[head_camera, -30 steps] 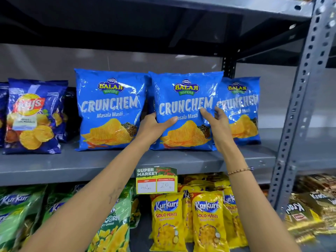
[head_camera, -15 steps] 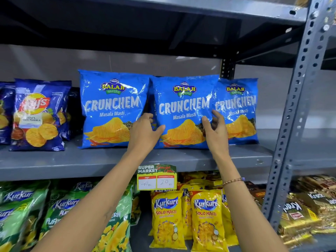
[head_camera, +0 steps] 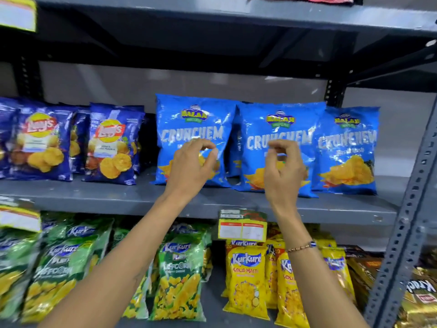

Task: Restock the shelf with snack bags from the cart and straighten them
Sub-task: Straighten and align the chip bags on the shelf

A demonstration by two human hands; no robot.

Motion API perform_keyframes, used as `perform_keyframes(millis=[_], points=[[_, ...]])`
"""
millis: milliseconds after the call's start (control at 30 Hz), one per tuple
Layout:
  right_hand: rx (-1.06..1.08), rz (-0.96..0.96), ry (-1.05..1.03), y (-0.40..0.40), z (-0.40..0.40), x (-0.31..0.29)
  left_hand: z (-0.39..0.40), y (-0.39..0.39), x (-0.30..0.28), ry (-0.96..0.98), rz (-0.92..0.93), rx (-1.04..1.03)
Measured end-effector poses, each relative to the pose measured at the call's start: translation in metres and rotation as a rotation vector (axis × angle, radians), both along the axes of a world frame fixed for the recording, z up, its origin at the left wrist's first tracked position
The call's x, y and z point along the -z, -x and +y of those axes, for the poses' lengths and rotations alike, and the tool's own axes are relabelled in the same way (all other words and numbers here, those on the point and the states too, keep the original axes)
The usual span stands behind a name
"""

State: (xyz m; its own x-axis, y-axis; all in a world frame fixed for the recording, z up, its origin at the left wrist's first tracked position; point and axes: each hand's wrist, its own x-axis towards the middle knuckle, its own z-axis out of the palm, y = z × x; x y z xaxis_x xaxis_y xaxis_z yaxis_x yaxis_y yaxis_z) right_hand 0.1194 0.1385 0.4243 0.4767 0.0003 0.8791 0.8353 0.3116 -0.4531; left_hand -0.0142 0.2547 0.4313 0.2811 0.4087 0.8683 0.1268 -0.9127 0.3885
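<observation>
three blue chip bags (head_camera: 279, 147) stand upright in a row on the middle shelf (head_camera: 118, 197). left hand (head_camera: 191, 169) and right hand (head_camera: 282, 171) hover in front, fingers loosely curled, holding nothing. the bags look light, puffy, slippery and crushable; best nudged by the side seams.

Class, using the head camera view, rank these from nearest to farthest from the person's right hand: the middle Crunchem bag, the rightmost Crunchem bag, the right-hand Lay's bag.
1. Middle Crunchem bag, directly behind the right hand.
2. Rightmost Crunchem bag, to its right.
3. Right-hand Lay's bag, far left.
</observation>
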Motion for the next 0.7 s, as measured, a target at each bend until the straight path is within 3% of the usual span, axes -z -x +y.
perform_keyframes(millis=[133, 267, 333, 500, 600, 700], points=[[-0.265, -0.031, 0.311, 0.061, 0.048, 0.000, 0.038, 0.061, 0.000, 0.029, 0.013, -0.025], [-0.442, 0.058, 0.557, 0.114, 0.105, 0.002, 0.094, 0.131, 0.002, 0.193, -0.054, -0.181], [-0.428, 0.066, 0.692, 0.133, 0.134, 0.003, 0.125, 0.162, 0.004, 0.294, 0.018, -0.242], [-0.236, 0.004, 0.960, 0.168, 0.191, 0.008, 0.177, 0.199, 0.015, 0.406, 0.495, -0.271], [-0.136, -0.018, 1.077, 0.175, 0.209, 0.013, 0.189, 0.200, 0.025, 0.405, 0.579, -0.291], [-0.097, 0.028, 1.156, 0.177, 0.220, 0.016, 0.200, 0.200, 0.032, 0.372, 0.541, -0.344]])
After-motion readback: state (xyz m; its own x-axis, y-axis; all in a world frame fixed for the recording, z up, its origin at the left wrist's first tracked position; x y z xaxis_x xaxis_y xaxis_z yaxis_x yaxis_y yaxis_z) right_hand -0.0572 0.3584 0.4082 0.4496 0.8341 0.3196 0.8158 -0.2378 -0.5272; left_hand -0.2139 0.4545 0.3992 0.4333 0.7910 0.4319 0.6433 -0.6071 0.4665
